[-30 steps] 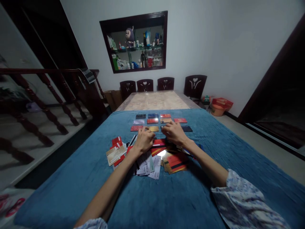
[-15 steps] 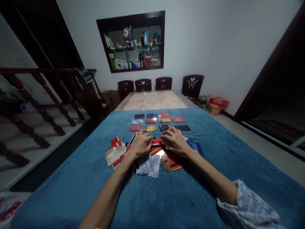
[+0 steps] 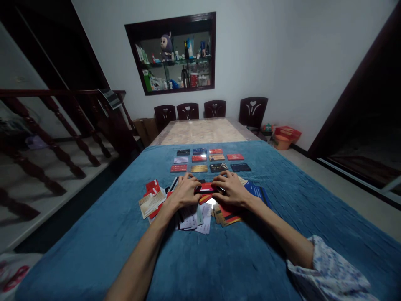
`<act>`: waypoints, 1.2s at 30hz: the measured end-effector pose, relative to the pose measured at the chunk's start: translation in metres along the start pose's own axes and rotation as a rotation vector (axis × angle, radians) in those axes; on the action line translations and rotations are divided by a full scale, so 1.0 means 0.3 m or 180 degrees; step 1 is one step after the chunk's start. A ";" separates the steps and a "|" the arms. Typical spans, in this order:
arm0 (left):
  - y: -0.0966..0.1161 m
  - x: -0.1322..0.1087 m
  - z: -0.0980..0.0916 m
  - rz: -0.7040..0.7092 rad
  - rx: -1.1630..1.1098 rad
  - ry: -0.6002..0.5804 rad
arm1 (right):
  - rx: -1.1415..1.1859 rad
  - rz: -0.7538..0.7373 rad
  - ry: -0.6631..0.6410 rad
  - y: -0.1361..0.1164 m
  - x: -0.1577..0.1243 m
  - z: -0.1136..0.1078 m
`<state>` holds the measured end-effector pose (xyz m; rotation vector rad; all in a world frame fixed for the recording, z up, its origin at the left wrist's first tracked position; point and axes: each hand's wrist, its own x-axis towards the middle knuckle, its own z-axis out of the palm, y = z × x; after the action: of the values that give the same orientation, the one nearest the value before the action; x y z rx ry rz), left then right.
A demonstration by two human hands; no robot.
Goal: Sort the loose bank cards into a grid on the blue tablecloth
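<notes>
Rowed cards and blue cards with small print, all of it illegible at this size.

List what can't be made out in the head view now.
- Loose cards, head view: partly hidden by the left hand and right hand.
- Grip on the red card, head view: the hands cover its ends, so contact is unclear.
- Wording on the laid-out cards, head view: too small.
- White item with red print, head view: cut off by the left edge.
</notes>
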<state>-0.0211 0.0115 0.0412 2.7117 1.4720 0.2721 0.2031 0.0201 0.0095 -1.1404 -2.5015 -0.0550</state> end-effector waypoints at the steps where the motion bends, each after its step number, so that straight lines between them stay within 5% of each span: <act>1: -0.004 0.000 0.004 0.0006 -0.0005 0.0018 | 0.0016 -0.0016 -0.0005 0.001 0.000 0.000; 19: -0.026 0.000 -0.006 0.0237 -0.0162 -0.0253 | 0.0096 -0.0441 0.0069 0.012 -0.008 -0.006; 36: -0.059 0.009 0.028 0.0493 -0.0321 0.0251 | 0.0304 -0.0448 0.0465 0.021 -0.006 0.022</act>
<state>-0.0328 0.0240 0.0310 2.7660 1.2297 0.4516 0.2067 0.0243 0.0019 -0.8886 -2.4227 -0.0544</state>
